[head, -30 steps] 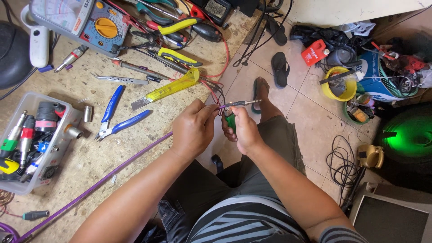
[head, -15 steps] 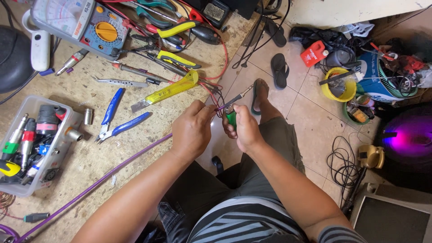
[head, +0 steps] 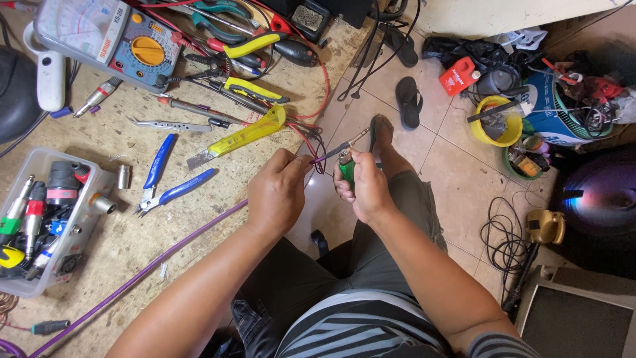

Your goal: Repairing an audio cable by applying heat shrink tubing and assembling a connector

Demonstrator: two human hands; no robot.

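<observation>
My left hand [head: 277, 193] pinches the end of a purple cable [head: 152, 265] that runs across the workbench toward the lower left. A metal audio plug [head: 344, 144] sticks out from the cable's end, pointing up and to the right. My right hand [head: 364, 189] grips a green lighter [head: 347, 169] upright just below the plug. Both hands are held close together off the bench's right edge, above my lap.
The wooden workbench [head: 112, 238] holds a yellow utility knife [head: 242, 136], blue cutters [head: 162, 179], tweezers, screwdrivers, an analog multimeter [head: 109, 36] and a clear box of connectors [head: 40, 219]. Red wires trail near my hands. Sandals, cable coils and cluttered containers lie on the tiled floor.
The hands have stayed together with only slight shifts. The plug now tilts up more above the lighter. The glowing lamp at the right changed from green to purple-blue.
</observation>
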